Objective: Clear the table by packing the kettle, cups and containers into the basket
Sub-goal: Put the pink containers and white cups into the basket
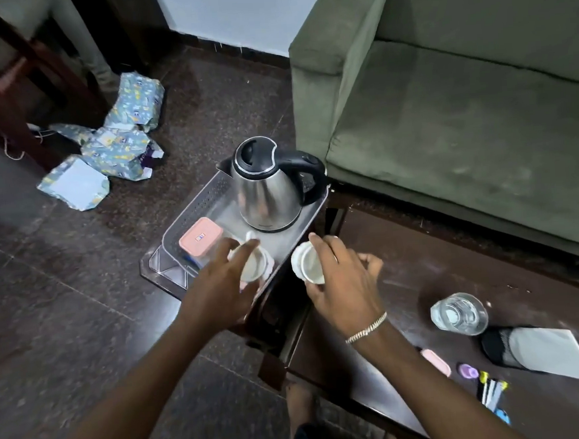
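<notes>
My left hand (225, 275) holds a white cup (253, 266) low inside the basket (191, 205), fingers wrapped round its side, while my right hand (340, 284) grips a second white cup (306, 264) just outside the basket's near right rim, over the edge of the table (403, 245). The kettle (267, 186) stands upright at the far end of the basket, and a container with a pink lid (200, 237) sits at the near left, so the free floor between them is tight.

The main risk, as I judge it, is crowding: if I bring the second cup in while my left hand is in that gap, the cups may knock together or one may tip against the kettle. The basket looks to rest on a small stand beside the table, its corner overhanging, so a hard push on its rim could shift or tilt it; I cannot tell how firmly it sits.

Left on the table are a glass (459, 313), another pink lid (437, 363) partly hidden by my right forearm, a small purple thing (468, 371), some pens (492, 390) and a dark pouch with a pale sheet (544, 352). The glass seems to hold water, so a careless sweep of my right arm could spill it. A green sofa (461, 104) lies behind, and crumpled wrapping paper (115, 142) lies on the floor, well apart.
</notes>
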`<state>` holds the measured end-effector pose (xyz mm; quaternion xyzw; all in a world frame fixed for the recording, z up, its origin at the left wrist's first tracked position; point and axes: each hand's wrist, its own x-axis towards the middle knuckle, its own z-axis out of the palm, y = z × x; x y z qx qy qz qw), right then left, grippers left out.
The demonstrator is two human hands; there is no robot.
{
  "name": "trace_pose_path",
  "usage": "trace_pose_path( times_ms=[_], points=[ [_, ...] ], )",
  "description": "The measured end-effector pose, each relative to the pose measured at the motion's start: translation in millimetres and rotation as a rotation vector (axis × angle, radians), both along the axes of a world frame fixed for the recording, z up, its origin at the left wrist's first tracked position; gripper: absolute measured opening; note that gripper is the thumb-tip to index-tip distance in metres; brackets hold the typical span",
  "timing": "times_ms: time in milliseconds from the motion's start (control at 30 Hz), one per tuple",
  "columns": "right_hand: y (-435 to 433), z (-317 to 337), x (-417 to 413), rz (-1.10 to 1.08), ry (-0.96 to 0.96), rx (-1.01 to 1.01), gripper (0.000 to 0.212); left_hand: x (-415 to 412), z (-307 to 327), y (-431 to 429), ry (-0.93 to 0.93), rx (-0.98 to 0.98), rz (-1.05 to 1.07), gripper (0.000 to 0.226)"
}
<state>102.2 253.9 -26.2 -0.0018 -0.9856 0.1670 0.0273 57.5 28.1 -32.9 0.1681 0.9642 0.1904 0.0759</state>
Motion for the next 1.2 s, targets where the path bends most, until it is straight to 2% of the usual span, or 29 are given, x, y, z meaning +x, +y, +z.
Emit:
trace_pose_path(
  times_ms=[300, 567, 733, 1200],
  points=[
    [-43, -16, -74, 0.007, -0.044, 0.012, 0.066, -92, -1, -40, 0.050, -0.051, 0.049, 0.070],
    [-63, -44, -93, 0.016, -0.140, 0.078, 0.066, -147, -21, -51, 0.000, -0.134, 0.035, 0.072],
    [-74, -58, -98, 0.039, -0.191, 0.119, 0.070, -168, -30, -50, -0.050, -0.177, -0.014, 0.068],
    [-83, -74, -99, -0.008, -0.223, 0.146, 0.061, -186, -46, -51, -0.083, -0.396, -0.108, 0.074]
  ],
)
